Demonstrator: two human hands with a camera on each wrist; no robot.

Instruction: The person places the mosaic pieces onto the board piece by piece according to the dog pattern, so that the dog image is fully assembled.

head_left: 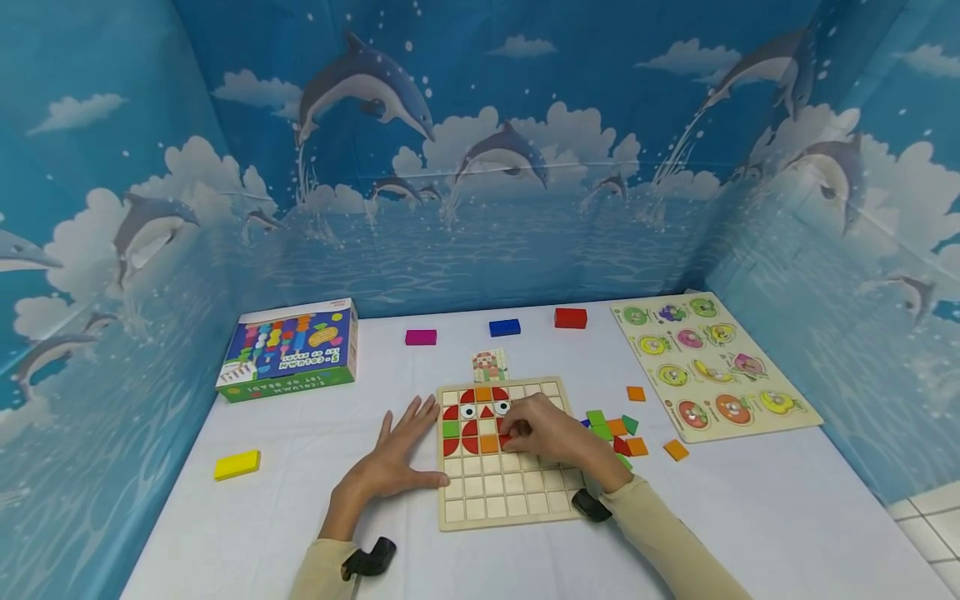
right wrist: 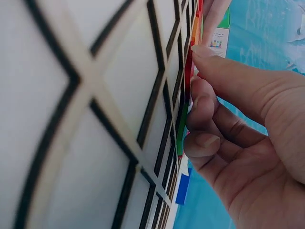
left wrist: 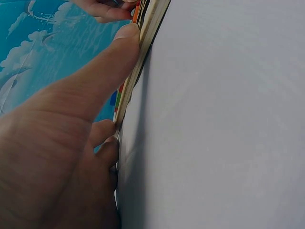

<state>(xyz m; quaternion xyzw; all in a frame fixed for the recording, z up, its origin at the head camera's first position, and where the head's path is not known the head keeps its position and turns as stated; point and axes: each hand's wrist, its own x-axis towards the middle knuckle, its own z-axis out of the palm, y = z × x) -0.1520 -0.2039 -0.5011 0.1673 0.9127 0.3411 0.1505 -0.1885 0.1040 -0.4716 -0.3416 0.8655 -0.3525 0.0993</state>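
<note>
A square wooden grid board (head_left: 497, 505) lies on the white table, its upper cells filled with red, green and orange tiles that form a face with two round eyes. My right hand (head_left: 551, 429) is over the board, thumb and fingertips curled at a red tile (head_left: 506, 439) right of an orange tile (head_left: 489, 443). In the right wrist view the thumb and index finger pinch the red tile (right wrist: 188, 71) close at the board's surface. My left hand (head_left: 393, 462) lies spread on the table, its thumb (left wrist: 126, 38) and fingertips at the board's left edge.
A pattern card (head_left: 490, 365) lies behind the board. Loose tiles (head_left: 617, 427) are scattered to its right, near a fruit puzzle board (head_left: 660, 396). Boxed beads (head_left: 288, 350) stand at left. Yellow (head_left: 237, 465), magenta (head_left: 421, 337), blue (head_left: 505, 327) and red (head_left: 571, 317) blocks lie around.
</note>
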